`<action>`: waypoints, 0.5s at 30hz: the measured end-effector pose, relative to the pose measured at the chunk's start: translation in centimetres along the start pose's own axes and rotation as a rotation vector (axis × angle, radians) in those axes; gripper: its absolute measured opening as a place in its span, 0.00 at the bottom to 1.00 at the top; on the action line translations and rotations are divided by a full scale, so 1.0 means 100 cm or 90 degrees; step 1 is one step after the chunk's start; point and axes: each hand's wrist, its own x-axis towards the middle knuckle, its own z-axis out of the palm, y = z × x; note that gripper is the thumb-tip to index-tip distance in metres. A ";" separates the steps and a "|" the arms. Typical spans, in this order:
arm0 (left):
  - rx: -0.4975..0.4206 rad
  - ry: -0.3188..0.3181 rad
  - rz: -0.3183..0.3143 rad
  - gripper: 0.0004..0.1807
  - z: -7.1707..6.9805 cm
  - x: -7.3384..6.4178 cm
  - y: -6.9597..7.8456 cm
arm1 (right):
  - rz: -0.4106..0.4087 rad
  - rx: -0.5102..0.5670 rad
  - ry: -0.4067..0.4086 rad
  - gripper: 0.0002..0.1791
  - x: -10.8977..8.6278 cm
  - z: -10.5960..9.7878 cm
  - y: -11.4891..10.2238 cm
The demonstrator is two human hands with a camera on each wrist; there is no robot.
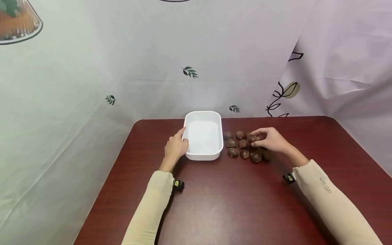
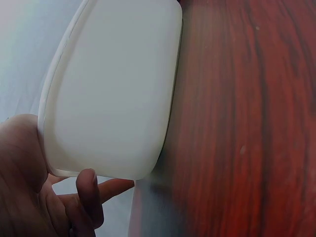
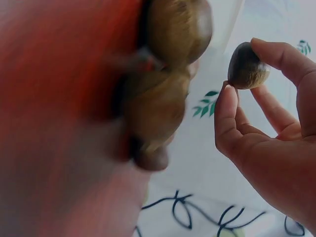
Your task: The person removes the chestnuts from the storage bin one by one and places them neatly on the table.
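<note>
A white rectangular tray (image 1: 203, 157) stands near the far edge of the table, with bare inner surfaces. At its left side my left hand (image 1: 177, 146) holds the rim, thumb at the rim and fingers along the outside. The left wrist view shows the tray's wall (image 2: 113, 89) close up beside the hand (image 2: 29, 182). To the tray's right, my right hand (image 1: 271, 139) pinches a brown chestnut (image 3: 247, 66) between thumb and fingertips, above the others. Several chestnuts (image 1: 232, 152) lie in a loose group beneath and left of that hand, partly hidden by it.
The dark red wooden table (image 1: 220, 200) extends toward me and to both sides. A pale curtain (image 1: 153, 61) printed with leaves hangs right behind the table's far edge. Dark wrist cameras (image 1: 178, 184) sit on the cream sleeves.
</note>
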 end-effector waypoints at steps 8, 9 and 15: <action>0.001 0.000 0.002 0.32 0.000 0.001 0.002 | 0.033 -0.016 0.031 0.19 -0.029 -0.016 0.027; 0.002 0.000 0.003 0.32 0.000 0.001 0.002 | 0.036 -0.017 0.034 0.19 -0.032 -0.018 0.030; 0.000 -0.004 -0.003 0.32 0.001 0.000 0.000 | 0.037 -0.035 0.051 0.20 -0.045 -0.027 0.045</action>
